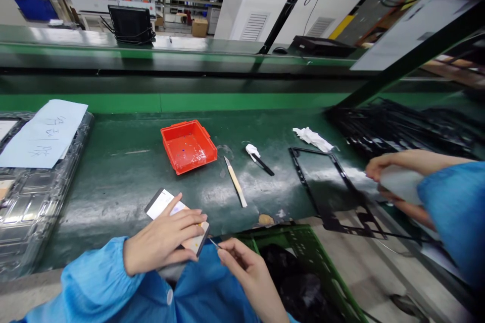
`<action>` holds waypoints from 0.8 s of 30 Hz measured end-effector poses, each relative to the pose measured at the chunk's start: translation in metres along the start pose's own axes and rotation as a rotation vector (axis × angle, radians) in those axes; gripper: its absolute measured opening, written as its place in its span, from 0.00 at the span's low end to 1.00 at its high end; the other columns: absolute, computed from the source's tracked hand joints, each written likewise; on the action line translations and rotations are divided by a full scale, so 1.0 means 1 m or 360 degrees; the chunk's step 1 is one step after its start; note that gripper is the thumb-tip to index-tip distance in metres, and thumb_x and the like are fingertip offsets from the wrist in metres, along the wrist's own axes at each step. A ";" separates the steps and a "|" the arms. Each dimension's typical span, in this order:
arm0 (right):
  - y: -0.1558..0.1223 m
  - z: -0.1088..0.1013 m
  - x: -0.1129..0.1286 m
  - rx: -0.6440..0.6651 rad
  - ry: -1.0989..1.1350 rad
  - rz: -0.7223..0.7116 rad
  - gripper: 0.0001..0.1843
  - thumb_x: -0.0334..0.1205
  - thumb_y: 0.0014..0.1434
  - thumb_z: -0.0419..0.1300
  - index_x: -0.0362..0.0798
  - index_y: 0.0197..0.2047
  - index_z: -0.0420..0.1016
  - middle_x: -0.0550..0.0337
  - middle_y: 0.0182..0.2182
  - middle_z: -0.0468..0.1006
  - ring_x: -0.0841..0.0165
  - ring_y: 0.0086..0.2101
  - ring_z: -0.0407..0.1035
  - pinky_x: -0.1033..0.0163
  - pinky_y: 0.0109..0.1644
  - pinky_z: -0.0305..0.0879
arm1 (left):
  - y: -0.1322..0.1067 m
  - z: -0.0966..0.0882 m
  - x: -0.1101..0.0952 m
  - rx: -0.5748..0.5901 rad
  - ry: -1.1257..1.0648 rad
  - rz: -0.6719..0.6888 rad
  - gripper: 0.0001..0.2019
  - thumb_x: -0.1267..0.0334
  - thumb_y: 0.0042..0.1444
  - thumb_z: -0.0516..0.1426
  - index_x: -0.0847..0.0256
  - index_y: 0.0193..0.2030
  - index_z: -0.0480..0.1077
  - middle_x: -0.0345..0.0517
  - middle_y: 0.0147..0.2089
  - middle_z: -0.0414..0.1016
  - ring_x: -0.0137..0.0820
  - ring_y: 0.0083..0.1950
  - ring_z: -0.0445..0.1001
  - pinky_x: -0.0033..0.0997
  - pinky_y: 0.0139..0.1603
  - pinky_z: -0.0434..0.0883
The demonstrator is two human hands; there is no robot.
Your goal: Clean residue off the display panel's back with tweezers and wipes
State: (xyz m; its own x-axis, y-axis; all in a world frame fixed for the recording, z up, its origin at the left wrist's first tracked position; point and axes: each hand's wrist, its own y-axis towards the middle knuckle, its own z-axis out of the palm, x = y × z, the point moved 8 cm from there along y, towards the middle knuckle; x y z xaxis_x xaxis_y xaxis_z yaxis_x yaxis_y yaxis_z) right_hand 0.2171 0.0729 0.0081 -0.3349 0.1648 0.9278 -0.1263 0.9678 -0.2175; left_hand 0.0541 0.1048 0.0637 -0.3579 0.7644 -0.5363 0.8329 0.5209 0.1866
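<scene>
My left hand [170, 237] lies over a flat, phone-sized rectangular piece [161, 204] at the bench's front edge, fingers across its top and thumb along the near side. The piece has a dark border, a white part and a pale orange part; much of it is hidden under my fingers. Just right of it, my right hand [242, 262] pinches a thin metallic tool [214, 244] between thumb and forefinger. The tool's tip points at the piece's near right corner; its exact kind is unclear. Beyond my hands lies a craft knife [235, 182] with a pale handle.
A red bin [189, 149] with small specks stands ahead, near a black-handled tool with a white wad [259, 159]. Clear plastic trays [34, 212] are at left. At right, a co-worker's hands [397, 176] are beside a black frame [303, 179]. A green crate [322, 257] sits below.
</scene>
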 end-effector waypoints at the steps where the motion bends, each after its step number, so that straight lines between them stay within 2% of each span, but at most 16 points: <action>1: -0.002 -0.001 0.006 -0.0036 -0.0068 -0.0088 0.13 0.48 0.62 0.58 0.47 0.35 0.75 0.61 0.27 0.75 0.68 0.29 0.69 0.67 0.32 0.66 | 0.000 -0.001 0.000 -0.0004 -0.0009 -0.0009 0.24 0.47 0.62 0.53 0.59 0.60 0.60 0.53 0.62 0.66 0.39 0.66 0.61 0.56 0.71 0.32; 3: -0.006 -0.002 0.023 -0.0110 -0.0242 -0.0309 0.10 0.45 0.63 0.57 0.48 0.38 0.75 0.58 0.31 0.77 0.66 0.33 0.72 0.65 0.36 0.68 | 0.002 -0.006 -0.001 -0.0054 -0.0015 -0.0047 0.25 0.46 0.61 0.54 0.58 0.59 0.61 0.53 0.63 0.65 0.42 0.68 0.57 0.56 0.71 0.36; 5: -0.012 0.000 0.040 -0.0175 -0.0439 -0.0551 0.07 0.41 0.64 0.57 0.50 0.41 0.76 0.57 0.34 0.78 0.65 0.35 0.73 0.63 0.39 0.70 | 0.006 -0.010 -0.004 -0.0130 -0.0018 -0.0097 0.19 0.49 0.62 0.54 0.57 0.55 0.65 0.51 0.61 0.66 0.43 0.69 0.54 0.56 0.70 0.40; 6: -0.014 0.001 0.048 -0.0212 -0.0531 -0.0661 0.07 0.39 0.64 0.57 0.50 0.42 0.76 0.56 0.35 0.78 0.64 0.35 0.74 0.63 0.39 0.70 | 0.008 -0.012 -0.007 -0.0169 -0.0028 -0.0122 0.14 0.52 0.64 0.53 0.57 0.51 0.67 0.49 0.58 0.68 0.43 0.67 0.56 0.55 0.69 0.43; 7: -0.016 0.001 0.054 -0.0248 -0.0614 -0.0756 0.07 0.38 0.64 0.57 0.51 0.43 0.75 0.56 0.35 0.78 0.64 0.36 0.74 0.62 0.40 0.71 | 0.011 -0.013 -0.009 -0.0207 -0.0049 -0.0149 0.10 0.55 0.65 0.53 0.57 0.46 0.69 0.47 0.54 0.70 0.41 0.64 0.60 0.52 0.68 0.49; 9: -0.019 0.000 0.063 -0.0327 -0.0754 -0.0899 0.08 0.35 0.64 0.57 0.51 0.45 0.75 0.55 0.35 0.79 0.64 0.35 0.74 0.62 0.39 0.72 | 0.018 -0.016 -0.013 -0.0272 -0.0101 -0.0215 0.09 0.60 0.66 0.52 0.59 0.37 0.69 0.45 0.43 0.71 0.37 0.53 0.67 0.43 0.58 0.61; 11: -0.020 -0.004 0.067 -0.0395 -0.0849 -0.0978 0.09 0.34 0.64 0.57 0.51 0.46 0.75 0.55 0.35 0.79 0.64 0.34 0.74 0.62 0.37 0.72 | 0.023 -0.020 -0.014 -0.0331 -0.0137 -0.0269 0.12 0.62 0.66 0.51 0.61 0.31 0.66 0.43 0.36 0.68 0.32 0.42 0.66 0.36 0.46 0.64; 13: -0.020 -0.013 0.066 -0.0452 -0.0873 -0.0979 0.10 0.34 0.64 0.57 0.50 0.47 0.75 0.54 0.36 0.78 0.64 0.34 0.74 0.62 0.37 0.72 | 0.028 -0.027 -0.011 -0.0415 -0.0134 -0.0312 0.14 0.63 0.67 0.49 0.62 0.28 0.63 0.42 0.31 0.65 0.31 0.37 0.64 0.34 0.41 0.62; 16: -0.018 -0.030 0.057 -0.0525 -0.0764 -0.0831 0.09 0.36 0.65 0.56 0.49 0.47 0.75 0.54 0.37 0.77 0.64 0.35 0.75 0.63 0.39 0.73 | 0.031 -0.040 0.001 -0.0559 -0.0035 -0.0404 0.16 0.62 0.68 0.46 0.62 0.28 0.61 0.40 0.28 0.64 0.30 0.33 0.62 0.34 0.38 0.60; 19: -0.014 -0.034 0.041 -0.0446 -0.0599 -0.0639 0.09 0.40 0.65 0.56 0.49 0.46 0.74 0.55 0.37 0.78 0.64 0.35 0.76 0.64 0.39 0.73 | 0.032 -0.044 0.012 -0.0521 0.0156 -0.0467 0.18 0.59 0.69 0.45 0.61 0.28 0.63 0.40 0.27 0.67 0.30 0.32 0.64 0.35 0.40 0.61; 21: -0.012 -0.024 0.032 -0.0320 -0.0515 -0.0557 0.09 0.41 0.65 0.56 0.51 0.47 0.74 0.57 0.37 0.78 0.65 0.36 0.76 0.66 0.41 0.73 | 0.030 -0.041 0.014 -0.0439 0.0232 -0.0464 0.16 0.57 0.69 0.45 0.61 0.35 0.68 0.43 0.34 0.73 0.33 0.38 0.69 0.39 0.46 0.62; 22: -0.012 -0.018 0.029 -0.0265 -0.0488 -0.0536 0.09 0.42 0.65 0.55 0.51 0.46 0.74 0.58 0.36 0.79 0.65 0.36 0.76 0.67 0.41 0.72 | 0.028 -0.038 0.013 -0.0387 0.0240 -0.0435 0.14 0.56 0.69 0.46 0.60 0.42 0.69 0.45 0.40 0.75 0.36 0.45 0.71 0.42 0.51 0.62; 23: -0.013 -0.013 0.027 -0.0230 -0.0468 -0.0523 0.09 0.42 0.66 0.55 0.51 0.45 0.74 0.59 0.36 0.79 0.66 0.36 0.76 0.67 0.41 0.72 | 0.025 -0.033 0.011 -0.0321 0.0228 -0.0380 0.14 0.54 0.68 0.48 0.60 0.50 0.67 0.48 0.47 0.75 0.39 0.54 0.69 0.45 0.57 0.59; 24: -0.014 -0.008 0.026 -0.0214 -0.0456 -0.0519 0.08 0.42 0.66 0.55 0.51 0.44 0.74 0.59 0.35 0.79 0.66 0.36 0.76 0.68 0.41 0.72 | 0.022 -0.028 0.008 -0.0243 0.0205 -0.0306 0.19 0.51 0.66 0.50 0.60 0.57 0.63 0.51 0.54 0.73 0.42 0.61 0.65 0.49 0.62 0.55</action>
State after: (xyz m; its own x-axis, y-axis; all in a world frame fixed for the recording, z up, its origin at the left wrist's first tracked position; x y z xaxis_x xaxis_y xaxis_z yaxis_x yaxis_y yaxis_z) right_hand 0.2171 0.0651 0.0378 -0.5450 -0.1938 0.8157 -0.1519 0.9796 0.1313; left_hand 0.0583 0.1328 0.0865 -0.5622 0.6826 -0.4669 0.6747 0.7051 0.2184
